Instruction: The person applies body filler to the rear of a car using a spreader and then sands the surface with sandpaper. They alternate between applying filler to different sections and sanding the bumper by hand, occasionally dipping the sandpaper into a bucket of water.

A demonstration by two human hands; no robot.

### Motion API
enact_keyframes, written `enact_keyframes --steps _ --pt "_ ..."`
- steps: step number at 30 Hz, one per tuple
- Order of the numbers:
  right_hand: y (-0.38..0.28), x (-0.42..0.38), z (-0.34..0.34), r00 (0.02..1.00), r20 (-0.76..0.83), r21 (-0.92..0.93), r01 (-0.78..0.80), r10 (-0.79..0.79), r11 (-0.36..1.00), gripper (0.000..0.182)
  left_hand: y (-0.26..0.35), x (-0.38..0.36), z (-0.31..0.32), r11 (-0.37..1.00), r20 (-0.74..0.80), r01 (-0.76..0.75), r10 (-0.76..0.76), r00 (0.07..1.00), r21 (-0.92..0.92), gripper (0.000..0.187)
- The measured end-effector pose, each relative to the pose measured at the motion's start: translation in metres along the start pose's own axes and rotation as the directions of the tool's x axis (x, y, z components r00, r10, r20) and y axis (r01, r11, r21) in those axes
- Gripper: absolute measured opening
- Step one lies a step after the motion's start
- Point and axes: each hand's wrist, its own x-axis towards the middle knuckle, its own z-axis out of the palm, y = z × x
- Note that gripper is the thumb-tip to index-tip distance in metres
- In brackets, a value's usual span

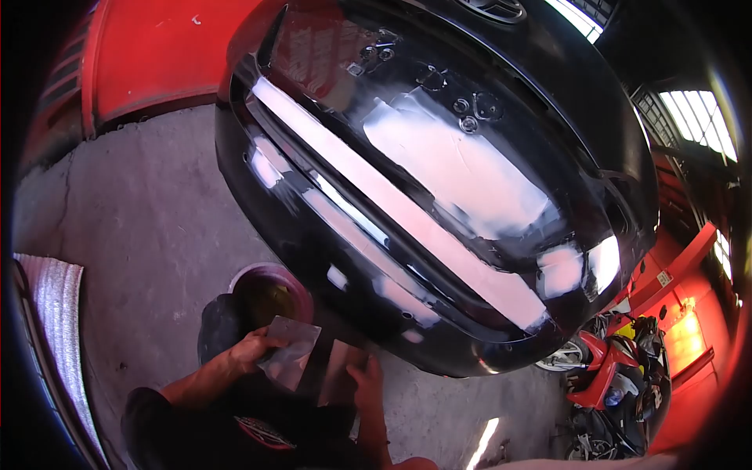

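Across the grey concrete floor (149, 196), a bucket (304, 296) stands partly hidden, its contents unclear. The left hand (252, 350) pinches a pale flat sheet (294, 356) beyond its fingertips; the right hand (368, 384) grips a brownish sheet (337, 366), its lower end blending into dark clothing (211, 415).

The sheets (293, 354) look smooth, the car body (392, 171) glossy, its pale patches (462, 168) matt.

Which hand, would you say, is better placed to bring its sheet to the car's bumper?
Probably the right hand: in this view, its brownish sheet sits closer to the bumper, while the left hand holds a greyish sheet farther off.
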Motion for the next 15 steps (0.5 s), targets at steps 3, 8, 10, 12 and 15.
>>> enact_keyframes --steps 3,8,10,12,15 --pt "-0.004 0.010 -0.007 0.991 0.126 0.242 0.003 -0.034 0.970 0.068 0.007 0.002 0.005 0.999 0.081 -0.023 0.020 0.996 0.039 0.040" --pt "-0.019 0.003 0.007 0.986 -0.073 0.079 0.155 -0.150 0.985 0.070 0.015 0.002 0.009 0.991 -0.022 -0.085 0.083 0.996 -0.107 0.037" --pt "-0.004 0.004 0.006 0.939 -0.007 -0.202 0.336 -0.345 0.920 0.079 0.022 0.004 0.012 0.983 -0.063 -0.138 0.131 0.989 -0.118 0.037" --pt "0.007 0.001 0.010 0.955 -0.008 -0.197 0.289 -0.297 0.937 0.077 0.028 0.005 0.013 0.972 -0.112 -0.191 0.176 0.978 -0.135 0.036" --pt "0.028 0.000 0.011 0.973 0.006 -0.190 0.228 -0.231 0.955 0.073 0.037 0.008 0.015 0.951 -0.155 -0.282 0.262 0.953 -0.126 0.034"
